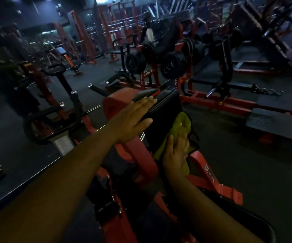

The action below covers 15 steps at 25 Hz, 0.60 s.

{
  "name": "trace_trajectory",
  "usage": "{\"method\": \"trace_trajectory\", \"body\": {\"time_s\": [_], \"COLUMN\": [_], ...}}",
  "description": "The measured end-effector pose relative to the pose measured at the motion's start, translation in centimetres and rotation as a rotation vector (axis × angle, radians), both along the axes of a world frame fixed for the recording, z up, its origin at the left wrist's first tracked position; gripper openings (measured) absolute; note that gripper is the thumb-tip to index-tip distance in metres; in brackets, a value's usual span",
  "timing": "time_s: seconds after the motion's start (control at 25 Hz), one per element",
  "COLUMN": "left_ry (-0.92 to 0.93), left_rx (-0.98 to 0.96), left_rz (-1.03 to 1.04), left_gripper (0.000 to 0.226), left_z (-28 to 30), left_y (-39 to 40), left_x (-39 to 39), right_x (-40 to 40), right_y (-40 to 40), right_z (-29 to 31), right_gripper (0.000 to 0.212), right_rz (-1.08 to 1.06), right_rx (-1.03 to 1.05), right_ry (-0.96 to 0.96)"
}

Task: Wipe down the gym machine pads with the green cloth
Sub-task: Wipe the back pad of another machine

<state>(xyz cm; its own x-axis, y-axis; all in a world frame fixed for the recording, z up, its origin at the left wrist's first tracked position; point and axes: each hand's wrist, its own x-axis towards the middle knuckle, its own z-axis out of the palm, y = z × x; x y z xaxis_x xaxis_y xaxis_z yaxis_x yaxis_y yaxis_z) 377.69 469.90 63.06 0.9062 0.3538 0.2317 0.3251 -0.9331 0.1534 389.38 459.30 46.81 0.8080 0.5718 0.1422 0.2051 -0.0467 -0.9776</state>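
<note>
The right hand (175,155) pressed the green cloth (180,130) flat against the black pad (161,123) of the red-framed machine, its fingers laid straight over the fabric rather than curled round it. The left hand (134,120) lay open, fingers straight and together, on the other side of the same pad: its fingertips reached the pad's upper edge, and its palm rested where the pad met the red frame (117,104). The pad stood upright between the two hands. The cloth covered the lower part of the pad's face on the right-hand side; one fold stood above the right hand's fingers, and another hung below the palm. A red bracket (210,178) bearing a small label ran down from the pad, below the cloth. A second black cushion (246,223) lay below the pad, under the right forearm. Beyond the pad, stacked black weight plates (173,67) hung on a red rack. The room was dim, and finer detail on the pad's surface could not be made out.
</note>
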Motion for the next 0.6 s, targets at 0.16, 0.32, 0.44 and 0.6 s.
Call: {"method": "trace_trajectory", "body": {"time_s": [0.16,0.32,0.44,0.6], "left_ry": [0.088,0.088,0.061,-0.026], "left_rx": [-0.069,-0.069,0.061,0.140], "left_rz": [-0.085,-0.163,-0.158,-0.143], "left_gripper": [0.065,0.064,0.072,0.075], "left_z": [2.3,1.6,0.3,-0.5], "left_y": [1.4,3.0,2.9,2.6], "left_x": [-0.2,-0.2,0.3,0.9], "right_x": [0.2,-1.1,-2.9,-0.7], "right_y": [1.9,2.4,1.8,1.1], "right_z": [8.9,8.2,1.3,-7.6], "right_gripper": [0.056,0.056,0.063,0.063], "right_rz": [-0.011,-0.116,-0.231,-0.250], "right_rx": [0.134,0.215,0.198,0.133], "right_ry": [-0.108,-0.228,-0.276,-0.099]}}
